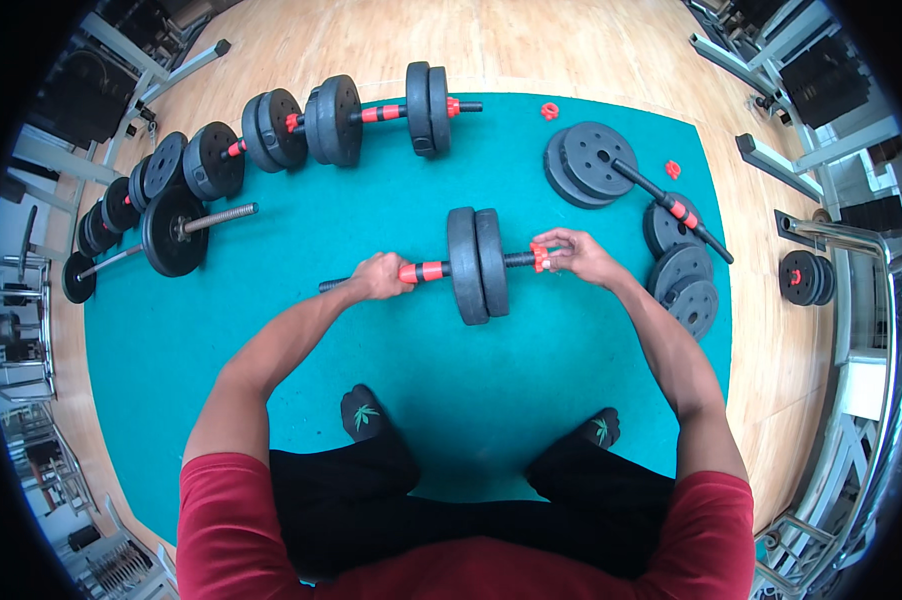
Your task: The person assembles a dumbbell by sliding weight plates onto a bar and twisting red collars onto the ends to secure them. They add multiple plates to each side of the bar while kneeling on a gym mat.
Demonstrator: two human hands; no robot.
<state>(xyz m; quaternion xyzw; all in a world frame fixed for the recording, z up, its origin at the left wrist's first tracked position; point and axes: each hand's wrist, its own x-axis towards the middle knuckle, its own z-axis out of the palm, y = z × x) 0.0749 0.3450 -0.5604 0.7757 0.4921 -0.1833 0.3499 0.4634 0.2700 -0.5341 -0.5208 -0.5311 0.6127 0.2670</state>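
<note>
Head view. Left hand [379,276] is clamped round the handle of an adjustable dumbbell [429,271], its bare bar end jutting out left of the fist. Right hand [581,258] has thumb and fingertips pinched on a red star-shaped spinlock nut [540,257] at the opposite end. Between the hands, two black weight plates [466,266] stand side by side on the bar; threaded bar shows between them and the nut.

Room: teal mat [371,350] lies exposed from the hands back to the socked feet [363,412]. Left of the left hand, well apart, sits a plate-loaded bar with a silver threaded end [221,218]; an arc of dumbbells [333,120] bounds the far left side. Right of the right hand, loose plates [683,285] and a red-gripped bar [683,212] limit sideways travel, near the mat's right edge. Wooden floor [771,400] borders that edge; farther right, a chrome rail [899,330].
</note>
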